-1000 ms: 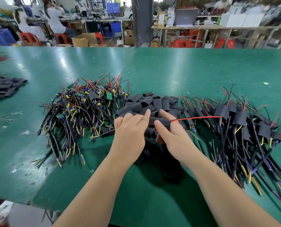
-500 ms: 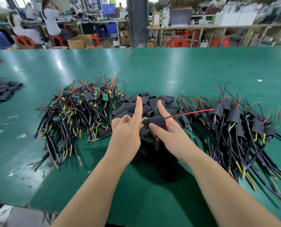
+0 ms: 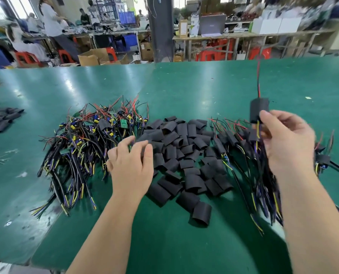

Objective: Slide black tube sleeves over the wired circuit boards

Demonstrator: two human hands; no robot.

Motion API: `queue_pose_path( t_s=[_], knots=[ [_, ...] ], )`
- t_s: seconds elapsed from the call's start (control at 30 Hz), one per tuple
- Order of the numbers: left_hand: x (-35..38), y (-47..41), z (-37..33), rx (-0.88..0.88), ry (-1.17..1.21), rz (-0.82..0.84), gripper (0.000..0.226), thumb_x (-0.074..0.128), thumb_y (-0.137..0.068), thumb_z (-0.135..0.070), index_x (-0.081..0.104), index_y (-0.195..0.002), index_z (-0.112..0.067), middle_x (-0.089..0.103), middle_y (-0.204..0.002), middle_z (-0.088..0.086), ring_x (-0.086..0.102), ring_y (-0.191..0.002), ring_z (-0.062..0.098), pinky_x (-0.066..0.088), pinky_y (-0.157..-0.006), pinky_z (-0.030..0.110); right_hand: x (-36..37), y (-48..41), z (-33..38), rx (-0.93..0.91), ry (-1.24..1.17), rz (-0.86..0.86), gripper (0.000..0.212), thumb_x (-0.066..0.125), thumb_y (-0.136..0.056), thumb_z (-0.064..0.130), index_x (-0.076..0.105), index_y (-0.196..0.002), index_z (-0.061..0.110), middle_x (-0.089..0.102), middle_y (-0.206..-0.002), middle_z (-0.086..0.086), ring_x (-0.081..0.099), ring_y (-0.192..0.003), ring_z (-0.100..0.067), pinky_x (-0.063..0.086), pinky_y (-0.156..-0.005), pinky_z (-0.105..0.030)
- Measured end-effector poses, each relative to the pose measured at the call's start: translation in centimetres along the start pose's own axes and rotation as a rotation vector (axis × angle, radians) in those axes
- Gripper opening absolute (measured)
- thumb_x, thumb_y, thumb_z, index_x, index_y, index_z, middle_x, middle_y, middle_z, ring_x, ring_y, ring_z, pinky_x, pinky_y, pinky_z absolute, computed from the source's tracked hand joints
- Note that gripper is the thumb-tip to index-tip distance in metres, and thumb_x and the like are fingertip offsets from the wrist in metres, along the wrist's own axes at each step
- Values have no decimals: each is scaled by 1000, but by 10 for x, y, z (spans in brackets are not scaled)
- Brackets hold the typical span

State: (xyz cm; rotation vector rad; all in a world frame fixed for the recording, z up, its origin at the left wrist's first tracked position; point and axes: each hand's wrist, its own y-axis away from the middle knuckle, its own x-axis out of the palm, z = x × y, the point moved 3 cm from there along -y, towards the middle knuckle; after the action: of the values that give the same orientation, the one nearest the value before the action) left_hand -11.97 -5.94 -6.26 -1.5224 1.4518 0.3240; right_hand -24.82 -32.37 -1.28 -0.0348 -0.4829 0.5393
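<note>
My right hand (image 3: 285, 139) pinches a sleeved circuit board (image 3: 259, 109) and holds it raised above the right-hand pile, its red and black wires pointing up. My left hand (image 3: 130, 161) hovers with fingers spread and loosely curled over the left edge of the heap of loose black tube sleeves (image 3: 184, 155), holding nothing. A tangle of bare wired circuit boards (image 3: 85, 139) lies to the left of the heap. Boards with sleeves on them (image 3: 249, 155) lie in a pile to the right.
The work lies on a green table (image 3: 184, 86). A second small pile of black sleeves (image 3: 0, 119) sits at the far left edge. Beyond the table are benches, red stools, cardboard boxes and people working.
Both hands were together at the middle, on one sleeve and board. My right hand has since swung right and up with the sleeved board, and my left hand has let go and moved left.
</note>
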Motion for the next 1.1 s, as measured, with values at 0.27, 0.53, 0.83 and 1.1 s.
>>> queue_pose_path(
  t_s=[0.27,0.53,0.83,1.1],
  knots=[
    [6,-1,16,-217,-367,109,40,39,-95,-44,56,-127,-27,59,-122,3,43,-117,29,26,-95,41,-1,1,-10,-256,953,-1,14,60,-78,11,65,-84,23,63,-87,-8,54,-93,-29,44,-93,-43],
    [-7,-7,18,-149,91,-59,27,54,-93,-39,71,-108,-25,62,-80,-17,58,-92,21,35,-92,36,15,19,-15,-213,919,87,20,56,-83,12,64,-87,30,55,-101,-5,48,-84,-14,32,-75,-25],
    [-21,0,1,6,368,-265,29,44,-96,-31,71,-85,-23,67,-70,2,61,-70,24,50,-67,36,25,30,-23,-166,827,191,24,58,-84,10,63,-75,32,64,-75,12,55,-68,-2,39,-60,-20],
    [-21,-9,25,-211,-199,-94,31,37,-96,-28,68,-92,-28,67,-80,-1,53,-91,28,28,-80,36,26,31,-28,-145,820,210,24,60,-83,9,64,-75,32,64,-74,14,55,-64,2,40,-60,-19]
  ],
)
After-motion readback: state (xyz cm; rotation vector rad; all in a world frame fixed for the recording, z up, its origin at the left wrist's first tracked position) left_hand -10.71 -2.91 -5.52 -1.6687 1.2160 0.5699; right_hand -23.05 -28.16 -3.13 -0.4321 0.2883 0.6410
